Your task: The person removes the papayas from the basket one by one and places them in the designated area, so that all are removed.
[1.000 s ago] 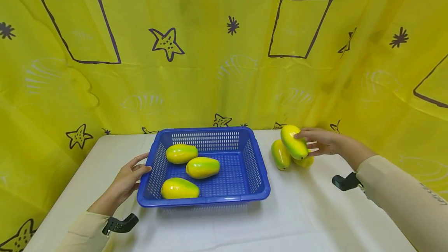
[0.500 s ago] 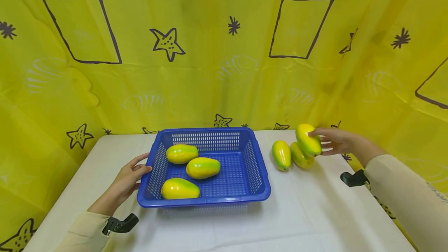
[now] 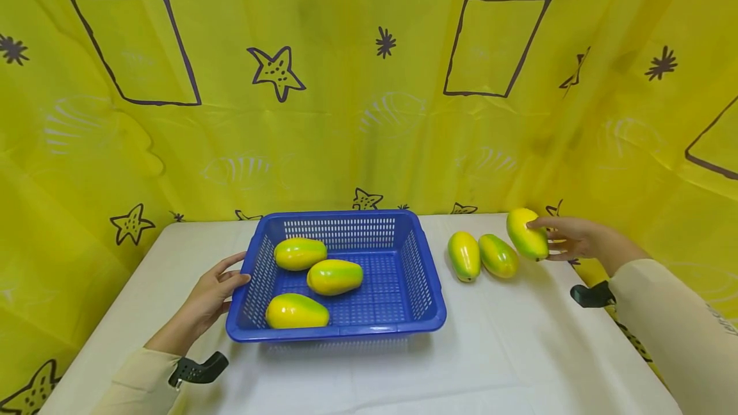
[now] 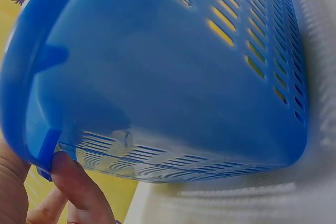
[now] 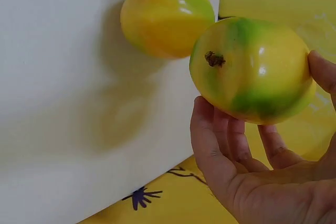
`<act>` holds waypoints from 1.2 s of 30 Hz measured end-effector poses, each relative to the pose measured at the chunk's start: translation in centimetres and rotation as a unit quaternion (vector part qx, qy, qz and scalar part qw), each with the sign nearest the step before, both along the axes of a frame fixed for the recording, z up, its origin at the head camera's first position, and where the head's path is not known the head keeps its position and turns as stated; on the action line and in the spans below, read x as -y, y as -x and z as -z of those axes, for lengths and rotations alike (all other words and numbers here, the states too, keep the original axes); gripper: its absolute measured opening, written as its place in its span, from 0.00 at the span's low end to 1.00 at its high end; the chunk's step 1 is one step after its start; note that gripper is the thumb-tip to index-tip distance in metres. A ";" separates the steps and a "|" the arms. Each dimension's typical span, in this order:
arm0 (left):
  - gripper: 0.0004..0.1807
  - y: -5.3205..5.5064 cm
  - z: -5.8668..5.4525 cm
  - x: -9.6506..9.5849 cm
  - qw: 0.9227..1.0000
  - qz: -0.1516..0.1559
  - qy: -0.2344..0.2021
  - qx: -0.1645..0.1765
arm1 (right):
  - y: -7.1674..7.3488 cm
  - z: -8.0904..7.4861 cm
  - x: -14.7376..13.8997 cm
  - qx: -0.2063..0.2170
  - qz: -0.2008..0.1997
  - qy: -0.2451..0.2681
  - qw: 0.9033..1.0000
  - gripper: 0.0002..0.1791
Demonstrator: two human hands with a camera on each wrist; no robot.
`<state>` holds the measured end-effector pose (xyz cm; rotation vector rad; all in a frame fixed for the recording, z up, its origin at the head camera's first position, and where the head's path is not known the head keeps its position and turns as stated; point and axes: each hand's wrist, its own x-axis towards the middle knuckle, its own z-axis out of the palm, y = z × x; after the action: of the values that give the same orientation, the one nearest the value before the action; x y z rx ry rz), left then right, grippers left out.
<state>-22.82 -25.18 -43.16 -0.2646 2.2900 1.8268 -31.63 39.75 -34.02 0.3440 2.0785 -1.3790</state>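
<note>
My right hand [image 3: 573, 237] grips a yellow-green papaya [image 3: 527, 234] above the far right part of the table. The right wrist view shows thumb and fingers around this papaya [image 5: 252, 72], its dark stem end facing the camera. Two other papayas, one on the left [image 3: 464, 256] and one on the right [image 3: 498, 255], lie side by side just left of it. My left hand [image 3: 210, 293] holds the left rim of a blue plastic basket [image 3: 426, 322], thumb over the edge. Inside the basket rest three papayas, at the back [image 3: 300, 253], in the middle [image 3: 334, 276] and at the front [image 3: 296, 311].
A white cloth covers the table [image 3: 490, 351]. Behind it and at both sides hangs a yellow curtain [image 3: 334, 146] printed with starfish and frames. The basket's slotted side wall [image 4: 157, 87] fills most of the left wrist view.
My right hand has moved right with the papaya, from over the two on the table to beyond them. Those two now show fully. My left hand and the basket have stayed put.
</note>
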 end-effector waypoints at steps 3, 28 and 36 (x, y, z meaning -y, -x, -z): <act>0.40 0.0 0.0 0.0 1.000 0.002 -0.003 -0.001 | -0.2 0.1 -0.6 0.007 0.011 -0.009 1.000 0.57; 0.39 -0.2 -0.1 -0.1 1.000 -0.003 0.002 -0.002 | -0.4 3.4 -2.9 -0.005 0.047 -0.032 0.998 0.47; 0.39 -0.2 -0.2 -0.3 1.000 -0.005 0.010 -0.003 | -0.3 4.2 -2.5 -0.015 0.043 -0.042 0.998 0.47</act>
<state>-22.61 -24.92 -42.96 -0.2740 2.3161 1.8119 -31.30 42.28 -38.23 0.4569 2.1734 -1.3558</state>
